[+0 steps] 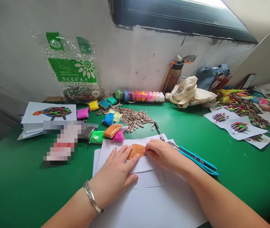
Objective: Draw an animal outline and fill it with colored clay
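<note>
A flattened orange-brown piece of modelling clay (135,150) lies on a sheet of white paper (106,146). My left hand (114,169) is spread, its fingertips resting on the clay's left and lower edge and on the paper. At the clay's right edge, my right hand (162,154) has its fingers pinched together; what is between them, if anything, is hidden. A small drawn line shows on the paper just below the clay. More white sheets (146,202) lie underneath.
Packets of coloured clay (112,130) and a heap of sunflower seeds (135,117) lie beyond the paper. A pen (158,129) and a blue utility knife (199,160) are at right. Finished seed pictures (239,125) and a bottle (172,77) stand farther off.
</note>
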Available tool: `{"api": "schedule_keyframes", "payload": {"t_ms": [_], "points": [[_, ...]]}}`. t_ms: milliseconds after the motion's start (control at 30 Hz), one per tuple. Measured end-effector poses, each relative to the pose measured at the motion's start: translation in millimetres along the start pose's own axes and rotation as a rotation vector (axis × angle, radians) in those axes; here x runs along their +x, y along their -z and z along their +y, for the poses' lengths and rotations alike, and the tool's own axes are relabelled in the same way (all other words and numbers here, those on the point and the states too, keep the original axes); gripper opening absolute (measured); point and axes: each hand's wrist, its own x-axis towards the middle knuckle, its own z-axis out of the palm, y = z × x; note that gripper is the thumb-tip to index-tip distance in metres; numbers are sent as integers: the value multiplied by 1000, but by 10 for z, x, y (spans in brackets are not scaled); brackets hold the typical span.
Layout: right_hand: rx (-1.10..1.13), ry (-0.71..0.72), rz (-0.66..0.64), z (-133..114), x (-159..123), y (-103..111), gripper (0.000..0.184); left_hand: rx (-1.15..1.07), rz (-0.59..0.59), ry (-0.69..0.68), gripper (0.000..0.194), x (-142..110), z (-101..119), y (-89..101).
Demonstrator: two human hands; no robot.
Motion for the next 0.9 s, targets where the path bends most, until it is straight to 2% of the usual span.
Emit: {"api": "schedule_keyframes", "payload": {"t_ms": [267,500,767,900], "points": [[10,3,-17,-9,18,19,18,-9,-1,-4,54,-4,6,4],[82,-62,-39,-28,14,112,18,27,-9,-6,54,2,4,-10],[-8,-16,-18,-4,21,11,18,58,-33,-3,56,7,10,0],[52,-40,-9,7,23,31,18,62,-23,-9,55,11,11,0]]}}
